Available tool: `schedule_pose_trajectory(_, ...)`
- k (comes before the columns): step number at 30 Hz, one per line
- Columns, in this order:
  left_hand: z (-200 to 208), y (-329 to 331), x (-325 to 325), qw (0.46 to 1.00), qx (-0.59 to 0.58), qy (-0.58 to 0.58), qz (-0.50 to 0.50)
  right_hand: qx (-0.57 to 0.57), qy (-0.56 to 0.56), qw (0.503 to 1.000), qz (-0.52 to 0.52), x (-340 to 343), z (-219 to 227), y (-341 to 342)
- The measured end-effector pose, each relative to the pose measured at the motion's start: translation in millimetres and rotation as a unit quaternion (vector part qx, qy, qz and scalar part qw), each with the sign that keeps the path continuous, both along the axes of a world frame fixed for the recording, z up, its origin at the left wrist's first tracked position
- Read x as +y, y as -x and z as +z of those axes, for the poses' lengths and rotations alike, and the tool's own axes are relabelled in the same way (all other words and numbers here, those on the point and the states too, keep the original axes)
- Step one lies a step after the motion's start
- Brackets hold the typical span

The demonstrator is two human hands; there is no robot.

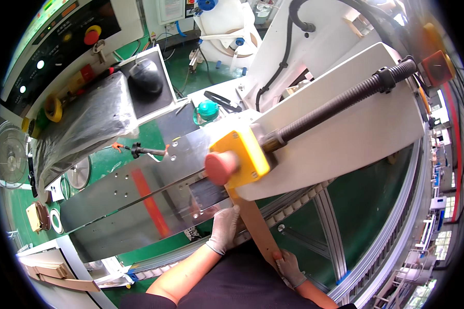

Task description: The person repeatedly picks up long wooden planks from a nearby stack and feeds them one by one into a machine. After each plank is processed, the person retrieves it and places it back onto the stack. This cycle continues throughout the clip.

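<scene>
A long narrow brown board [257,226] slants in front of my body, its far end passing under a yellow box with a red push button [221,167]. My left hand [223,229], in a pale glove, closes on the board's left edge near that far end. Around the board's near end, my gloved right hand [291,269] is closed, with the thumb on top. Left of the board lies a grey metal machine table [108,206] with a red stripe across it. The far tip of the board is hidden beneath the yellow box.
A white machine cover [345,134] carrying a ribbed black hose [345,98] spreads to the right. An aluminium frame [332,232] runs below it. At the upper left are a plastic-covered keyboard [90,116], a black mouse [146,76] and a control panel [62,46]. Brown strips [62,273] lie lower left.
</scene>
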State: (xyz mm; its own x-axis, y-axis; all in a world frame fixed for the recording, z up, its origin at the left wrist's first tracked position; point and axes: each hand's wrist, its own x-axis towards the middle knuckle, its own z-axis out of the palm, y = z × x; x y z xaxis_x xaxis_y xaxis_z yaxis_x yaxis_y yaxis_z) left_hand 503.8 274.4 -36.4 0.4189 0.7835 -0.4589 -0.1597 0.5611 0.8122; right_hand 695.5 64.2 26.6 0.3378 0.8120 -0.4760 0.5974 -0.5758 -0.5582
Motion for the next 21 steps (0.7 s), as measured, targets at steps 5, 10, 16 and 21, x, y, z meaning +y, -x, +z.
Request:
schedule_pose_trajectory(5,44.3,-60.8,23.1,0.998,-0.043,0.041,0.014,0.012,0.034,0.999,-0.006,3.6,-5.9,-65.4)
schedule_pose_trajectory(10,-38.4,-125.8,16.3,0.981,0.075,-0.178,0.020,0.009,0.024,0.999,-0.019,1.6,-22.2,-126.8)
schedule_pose_trajectory(16,16.2,-195.2,36.7,0.988,0.105,-0.106,-0.046,-0.036,-0.042,0.998,0.018,-6.3,-53.2,-217.6)
schedule_pose_trajectory(21,-73.8,-249.8,66.7,0.863,0.220,-0.442,-0.105,-0.166,-0.104,0.980,-0.044,77.4,16.7,-215.1)
